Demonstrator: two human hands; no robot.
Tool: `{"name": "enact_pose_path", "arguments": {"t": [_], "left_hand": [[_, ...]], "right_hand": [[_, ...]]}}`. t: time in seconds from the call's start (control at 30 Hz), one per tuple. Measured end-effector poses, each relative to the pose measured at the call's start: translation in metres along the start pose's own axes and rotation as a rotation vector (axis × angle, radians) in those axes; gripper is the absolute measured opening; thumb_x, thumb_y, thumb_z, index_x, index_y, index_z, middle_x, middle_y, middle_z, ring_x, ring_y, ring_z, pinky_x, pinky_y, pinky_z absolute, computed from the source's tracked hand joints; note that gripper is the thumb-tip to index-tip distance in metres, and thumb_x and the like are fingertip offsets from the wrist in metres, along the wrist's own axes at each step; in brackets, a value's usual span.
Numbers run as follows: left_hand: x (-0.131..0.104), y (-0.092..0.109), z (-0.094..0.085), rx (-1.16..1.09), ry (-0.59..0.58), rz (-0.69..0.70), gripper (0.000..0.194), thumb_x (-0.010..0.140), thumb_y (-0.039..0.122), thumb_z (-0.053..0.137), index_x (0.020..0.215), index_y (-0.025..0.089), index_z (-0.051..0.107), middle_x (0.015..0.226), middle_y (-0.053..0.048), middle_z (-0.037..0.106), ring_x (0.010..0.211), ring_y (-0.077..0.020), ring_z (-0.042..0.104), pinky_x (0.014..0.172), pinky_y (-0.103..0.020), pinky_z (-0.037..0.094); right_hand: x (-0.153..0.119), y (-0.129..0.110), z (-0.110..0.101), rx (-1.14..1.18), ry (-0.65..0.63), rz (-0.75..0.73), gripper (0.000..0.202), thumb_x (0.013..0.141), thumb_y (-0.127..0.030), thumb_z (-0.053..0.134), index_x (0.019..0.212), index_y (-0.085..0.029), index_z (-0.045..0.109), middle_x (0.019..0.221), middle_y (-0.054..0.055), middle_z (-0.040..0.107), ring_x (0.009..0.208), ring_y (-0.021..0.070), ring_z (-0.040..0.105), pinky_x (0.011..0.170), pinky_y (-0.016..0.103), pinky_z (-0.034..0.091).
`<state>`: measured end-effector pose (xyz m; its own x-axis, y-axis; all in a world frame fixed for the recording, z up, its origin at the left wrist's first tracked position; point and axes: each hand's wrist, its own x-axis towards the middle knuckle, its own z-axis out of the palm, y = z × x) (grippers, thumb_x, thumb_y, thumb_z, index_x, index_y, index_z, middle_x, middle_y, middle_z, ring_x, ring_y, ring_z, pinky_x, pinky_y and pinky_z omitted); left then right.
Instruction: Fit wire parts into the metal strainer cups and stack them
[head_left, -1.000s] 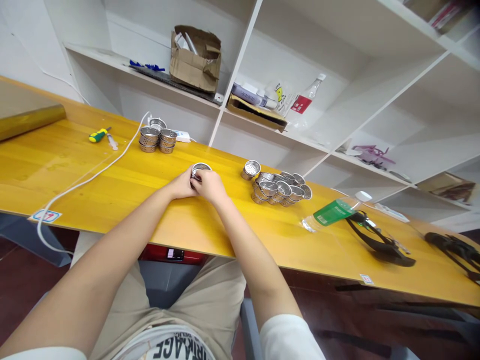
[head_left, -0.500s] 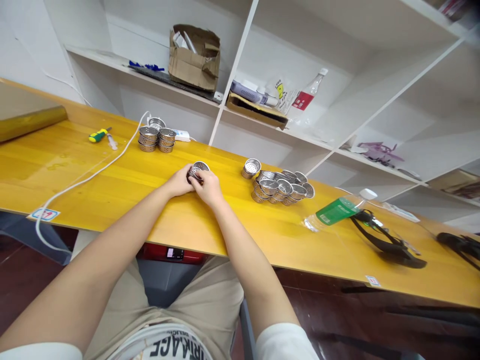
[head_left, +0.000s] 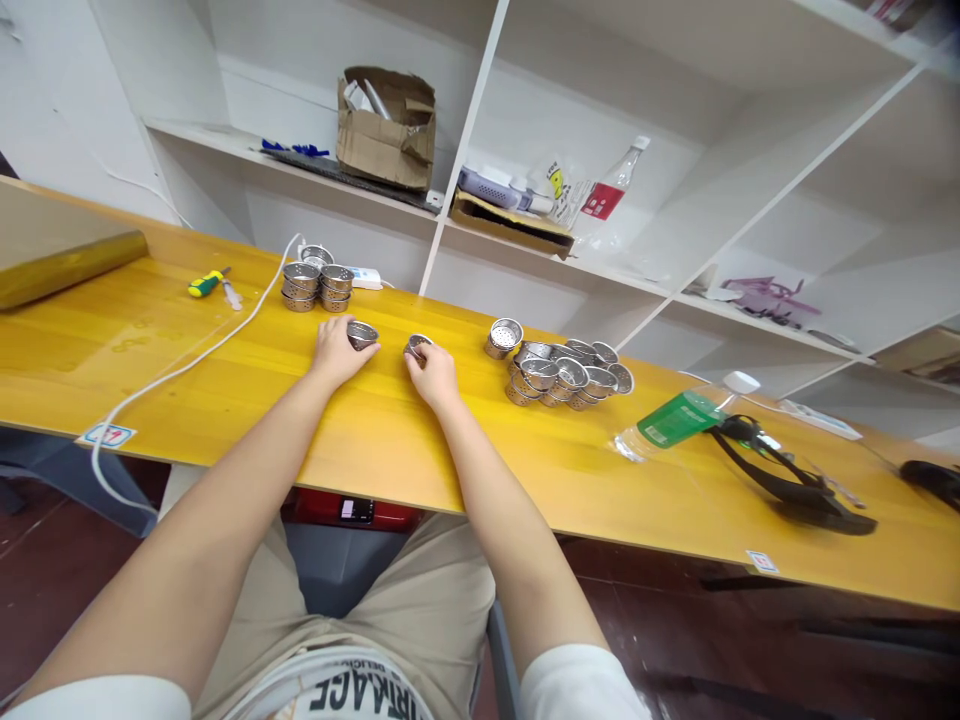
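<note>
My left hand [head_left: 339,352] is closed round a perforated metal cup [head_left: 363,335] over the middle of the yellow table [head_left: 390,440]. A short gap to the right, my right hand [head_left: 433,372] grips a second metal cup [head_left: 417,345], partly hidden by the fingers. Beyond my left hand, several similar cups [head_left: 336,284] are stacked in a small cluster. To the right of my right hand, a larger group of stacked cups [head_left: 540,375] stands close together, with another cup [head_left: 505,336] at its left side.
A screwdriver [head_left: 206,284] and a white cable [head_left: 180,358] lie at the left. On the right are a green-labelled bottle [head_left: 679,418] lying tilted and a black strap-like object [head_left: 787,485]. White shelves [head_left: 420,212] behind hold a cardboard box [head_left: 386,135].
My hands have moved apart, left hand leftward and right hand slightly rightward. The cups that were together between them are now separate, one in each hand. The view has shifted slightly.
</note>
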<state>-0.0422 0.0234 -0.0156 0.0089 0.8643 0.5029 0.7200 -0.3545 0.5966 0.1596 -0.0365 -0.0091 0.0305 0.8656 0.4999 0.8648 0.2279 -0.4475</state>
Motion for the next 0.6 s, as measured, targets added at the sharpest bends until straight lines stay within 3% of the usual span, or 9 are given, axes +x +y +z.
{"name": "enact_pose_path", "arguments": {"t": [0.2, 0.47, 0.6], "left_hand": [[0.005, -0.008, -0.003, 0.035, 0.07, -0.049, 0.067, 0.076, 0.044, 0.082, 0.132, 0.02, 0.056, 0.134, -0.015, 0.06, 0.133, -0.0371, 0.054, 0.118, -0.051, 0.041], [0.006, -0.007, -0.01, -0.043, 0.202, -0.003, 0.069, 0.078, 0.038, 0.081, 0.137, 0.02, 0.051, 0.142, -0.015, 0.056, 0.136, -0.0337, 0.053, 0.119, -0.046, 0.04], [0.007, -0.008, -0.007, -0.031, 0.099, 0.034, 0.068, 0.078, 0.039, 0.079, 0.137, 0.019, 0.052, 0.14, -0.015, 0.058, 0.136, -0.0348, 0.053, 0.119, -0.047, 0.04]], "right_hand": [[-0.007, -0.013, -0.004, -0.128, -0.162, 0.025, 0.017, 0.098, -0.033, 0.063, 0.103, -0.023, 0.075, 0.112, 0.008, 0.076, 0.105, 0.0246, 0.065, 0.094, 0.037, 0.043], [-0.01, -0.017, -0.003, -0.142, -0.2, 0.019, 0.017, 0.097, -0.035, 0.064, 0.105, -0.024, 0.075, 0.114, 0.008, 0.076, 0.107, 0.0242, 0.066, 0.094, 0.036, 0.044], [-0.009, -0.014, 0.002, -0.056, -0.163, -0.017, 0.012, 0.093, -0.032, 0.07, 0.096, -0.021, 0.075, 0.105, 0.007, 0.076, 0.097, 0.0219, 0.067, 0.088, 0.031, 0.047]]}}
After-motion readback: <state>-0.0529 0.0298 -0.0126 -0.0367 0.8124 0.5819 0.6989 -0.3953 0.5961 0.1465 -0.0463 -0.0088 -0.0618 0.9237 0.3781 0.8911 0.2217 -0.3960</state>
